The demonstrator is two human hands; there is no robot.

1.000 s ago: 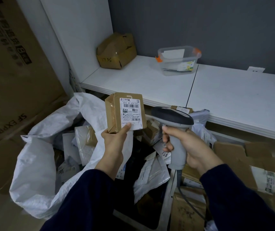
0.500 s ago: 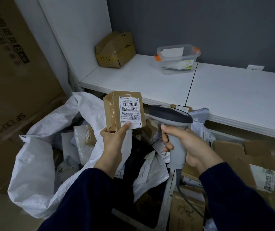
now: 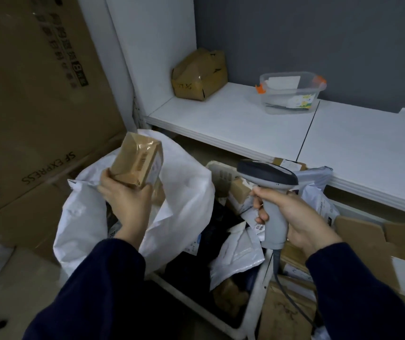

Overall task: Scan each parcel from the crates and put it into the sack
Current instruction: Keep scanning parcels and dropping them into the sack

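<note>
While the left hand (image 3: 125,197) grips the small brown parcel (image 3: 136,160) by its lower end, fingers and thumb curled round it, the box hangs tilted above the open mouth of the white sack (image 3: 184,187), which slumps beside the crate (image 3: 191,304). Its taped side faces up and its label is turned mostly away from the scanner (image 3: 270,187), so the reading seems finished and this looks like the drop. Holding it by one end leaves the rest free to fall clear once the fingers loosen

The right hand (image 3: 302,217) is wrapped round the scanner's grey handle with the forefinger up near the trigger. Its dark head points left over the crate, whose heap of mailers and small boxes suggests much of the job remains. Kept raised like this, probably so the next label can be read without picking the tool up again, it trails its cable down between the crates

Behind, a white counter (image 3: 245,123) carries a dented cardboard box (image 3: 200,74) and a clear plastic tub (image 3: 292,94), both well apart from the work
</note>
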